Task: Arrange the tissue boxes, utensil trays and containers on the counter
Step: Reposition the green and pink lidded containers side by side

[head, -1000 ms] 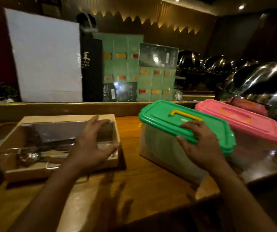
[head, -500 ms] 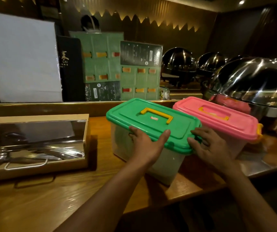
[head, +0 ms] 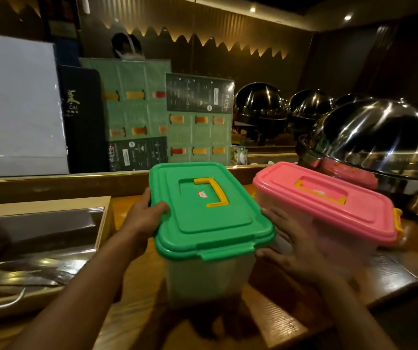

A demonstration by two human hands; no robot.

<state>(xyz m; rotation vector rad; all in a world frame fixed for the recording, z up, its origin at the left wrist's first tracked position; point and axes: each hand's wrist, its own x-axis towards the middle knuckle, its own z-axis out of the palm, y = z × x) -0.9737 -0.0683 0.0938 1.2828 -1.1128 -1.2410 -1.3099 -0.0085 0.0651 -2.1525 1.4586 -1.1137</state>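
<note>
A clear plastic container with a green lid (head: 210,210) and a yellow handle stands on the wooden counter (head: 137,294), end-on to me. My left hand (head: 143,218) grips its left side, thumb on the lid's edge. My right hand (head: 291,246) presses flat against its right side. To the right stands a matching container with a pink lid (head: 329,200), close to my right hand. At the left lies a wooden utensil tray (head: 41,205) with a clear cover and metal utensils inside.
Shiny steel chafing-dish domes (head: 380,137) crowd the right and back. Green menu boards (head: 137,114), a black menu and a white board (head: 18,107) lean behind a raised wooden ledge (head: 64,180). The counter's front edge runs diagonally at the lower right.
My left hand left the utensil tray and took the green-lidded container's left side. Both hands have turned that container so its short end faces me. The view shifted right.
</note>
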